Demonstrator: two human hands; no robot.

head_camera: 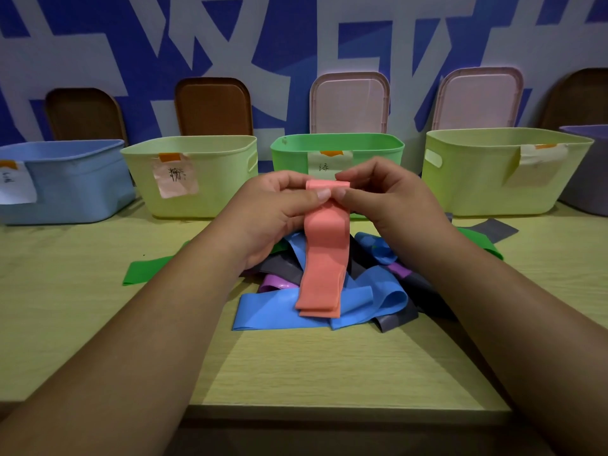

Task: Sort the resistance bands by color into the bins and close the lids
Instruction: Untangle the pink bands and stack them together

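Blue bin (75,189): far left of the frame, open, on the worktop (329,366); white paper label on its front.
Brown lid (84,115): upright against the wall behind the blue bin.
Pale green bin (214,192): just right of the blue one, open, pink note taped to its front.
Second brown lid (214,106): upright behind it.
Green band (148,269): flat on the worktop, left of centre.
Left hand (273,212): centre frame, thumb and fingers pinching the top fold of the salmon band (324,258).
Salmon band: held up before the green bin (289,159), hanging over the pile (362,291).
Pile: blue, grey and purple bands, tangled, centre of the worktop.
Green bin: centre back, open; pink lid (350,103) leaning behind.
Right hand (388,205): pinching the same fold, thumb tip just beside the left thumb.
Second pale green bin (477,185): right of centre, open; second pink lid (477,100) behind.
Grey band (493,230): flat before that bin.
Purple bin (589,179): right edge, cropped; third brown lid (582,100) behind.
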